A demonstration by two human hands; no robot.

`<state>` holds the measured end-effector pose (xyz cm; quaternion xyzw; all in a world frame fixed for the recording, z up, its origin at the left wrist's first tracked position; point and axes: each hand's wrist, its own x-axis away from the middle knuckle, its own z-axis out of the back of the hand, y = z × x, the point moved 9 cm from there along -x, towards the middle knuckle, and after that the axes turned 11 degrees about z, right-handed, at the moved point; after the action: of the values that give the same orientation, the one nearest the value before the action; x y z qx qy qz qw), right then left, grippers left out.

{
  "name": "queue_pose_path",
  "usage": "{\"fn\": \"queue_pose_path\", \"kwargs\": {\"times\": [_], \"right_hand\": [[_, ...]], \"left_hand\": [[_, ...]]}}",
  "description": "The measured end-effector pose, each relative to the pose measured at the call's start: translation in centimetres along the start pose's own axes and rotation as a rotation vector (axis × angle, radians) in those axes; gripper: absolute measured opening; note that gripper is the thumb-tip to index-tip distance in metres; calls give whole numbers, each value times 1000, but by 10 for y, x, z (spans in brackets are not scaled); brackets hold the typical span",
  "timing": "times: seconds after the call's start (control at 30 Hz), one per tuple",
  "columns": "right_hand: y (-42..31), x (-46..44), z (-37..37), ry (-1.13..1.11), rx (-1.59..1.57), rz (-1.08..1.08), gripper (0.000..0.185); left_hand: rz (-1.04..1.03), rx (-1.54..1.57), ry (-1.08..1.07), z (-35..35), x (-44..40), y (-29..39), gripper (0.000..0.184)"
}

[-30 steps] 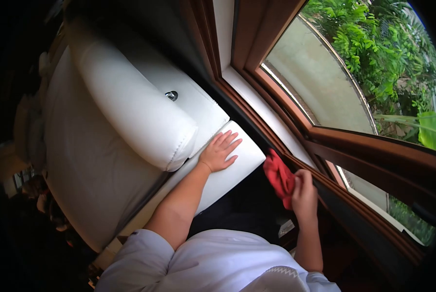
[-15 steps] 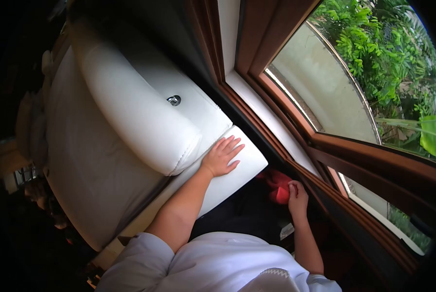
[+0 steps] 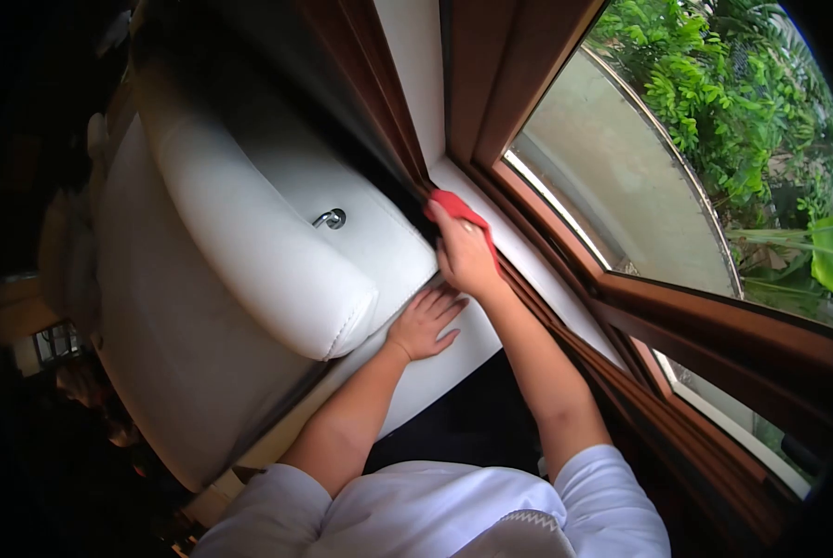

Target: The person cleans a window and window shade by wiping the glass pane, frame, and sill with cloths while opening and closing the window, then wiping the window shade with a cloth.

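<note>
My right hand (image 3: 467, 251) grips a red cloth (image 3: 461, 208) and presses it along the wooden trim and white ledge below the window. Part of the cloth is hidden under the fingers. Spread flat, my left hand (image 3: 424, 322) rests on the white leather side of the sofa (image 3: 458, 339), just left of and below the right hand. A rounded white headrest (image 3: 249, 237) with a chrome support (image 3: 331, 219) lies to the left of both hands.
A brown wooden window frame (image 3: 612, 279) runs diagonally along the right, with a white sill (image 3: 556, 288) beside it. Green plants (image 3: 714, 84) and a pale wall (image 3: 612, 158) show through the glass. A grey bed-like surface (image 3: 184, 325) stretches off to the left.
My right hand has carried the red cloth from low beside my legs up and forward onto the window ledge. My left hand stays on the white leather.
</note>
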<state>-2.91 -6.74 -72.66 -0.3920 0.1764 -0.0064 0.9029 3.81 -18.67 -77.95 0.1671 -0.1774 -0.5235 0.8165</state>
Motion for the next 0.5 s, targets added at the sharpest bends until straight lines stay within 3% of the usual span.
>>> {"fn": "queue_pose_path", "kwargs": {"times": [0.07, 0.17, 0.5], "right_hand": [[3, -25, -20, -140, -108, 174, 53], [43, -23, -38, -113, -57, 24, 56], [36, 2, -24, -37, 180, -23, 59]], "left_hand": [[-15, -5, 16, 4, -2, 1, 56], [-19, -20, 18, 3, 0, 3, 56], [-5, -40, 38, 5, -3, 2, 55]]}}
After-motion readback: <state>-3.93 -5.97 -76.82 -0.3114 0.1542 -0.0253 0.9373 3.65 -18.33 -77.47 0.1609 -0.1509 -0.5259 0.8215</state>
